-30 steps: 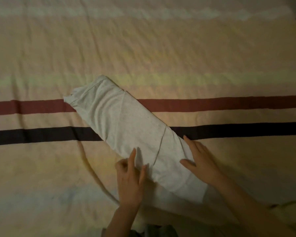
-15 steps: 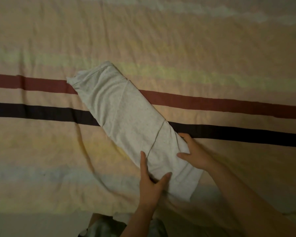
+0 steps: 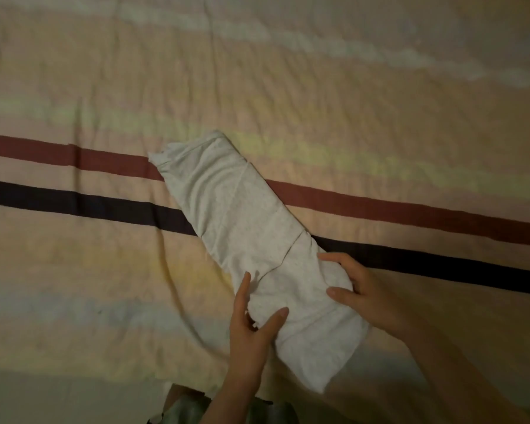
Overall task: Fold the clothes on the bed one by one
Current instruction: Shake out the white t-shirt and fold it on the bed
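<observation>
Garment (image 3: 242, 221), long grey strip lying diagonal on bed (image 3: 380, 111), near end pinched by my left hand (image 3: 251, 325) and right hand (image 3: 364, 289); uneven lift could spill the side folds.

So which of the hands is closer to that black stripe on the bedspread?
The right hand. Its fingertips lie just below the black stripe, at the right edge of the folded grey garment. The left hand grips the garment's left edge, nearer the person and farther from the stripe.
</observation>
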Tool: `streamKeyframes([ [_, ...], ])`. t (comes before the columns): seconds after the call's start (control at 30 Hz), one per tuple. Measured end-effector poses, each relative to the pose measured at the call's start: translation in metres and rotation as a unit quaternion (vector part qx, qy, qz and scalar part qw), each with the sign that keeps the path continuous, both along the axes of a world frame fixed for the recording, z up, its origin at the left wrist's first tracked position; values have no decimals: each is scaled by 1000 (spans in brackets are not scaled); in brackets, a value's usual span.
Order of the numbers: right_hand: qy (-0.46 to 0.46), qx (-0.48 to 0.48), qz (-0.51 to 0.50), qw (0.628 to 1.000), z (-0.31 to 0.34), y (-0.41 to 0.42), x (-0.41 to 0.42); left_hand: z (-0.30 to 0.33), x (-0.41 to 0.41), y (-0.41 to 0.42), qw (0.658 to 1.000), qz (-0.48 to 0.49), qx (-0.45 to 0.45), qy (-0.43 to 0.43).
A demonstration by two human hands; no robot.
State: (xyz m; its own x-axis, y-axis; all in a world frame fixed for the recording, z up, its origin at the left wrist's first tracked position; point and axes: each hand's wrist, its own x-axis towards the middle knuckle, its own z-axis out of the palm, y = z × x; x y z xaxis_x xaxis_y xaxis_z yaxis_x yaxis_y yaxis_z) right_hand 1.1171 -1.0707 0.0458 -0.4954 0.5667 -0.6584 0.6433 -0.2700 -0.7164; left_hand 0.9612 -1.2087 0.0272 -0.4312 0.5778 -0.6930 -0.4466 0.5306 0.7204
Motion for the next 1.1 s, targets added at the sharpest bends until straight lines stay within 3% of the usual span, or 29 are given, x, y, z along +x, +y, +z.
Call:
streamKeyframes([
  [0.17,64,-49,-39,996,31,20,-30,27,-42,14,999,-18,32,-12],
  [0.27,91,-50,-39,994,37,39,-53,38,-72,28,996,-4,48,-78],
  [0.4,173,-184,-82,964,35,69,-86,41,-126,44,976,-28,109,-188],
  [0.53,163,-79,-10,983,25,89,-128,29,-166,58,970,-80,141,-183],
  [0.67,156,59,-18,986,9,101,-168,10,-188,71,978,-69,148,-130],
  [0.8,64,229,-9,971,-18,114,-198,-7,-203,86,979,-53,171,-98],
  [0.87,39,257,-1,966,-28,122,-211,-14,-209,96,987,-41,141,-69],
  [1.1,4,223,-4,975,-66,143,-240,-41,-236,125,996,-6,89,11],
])
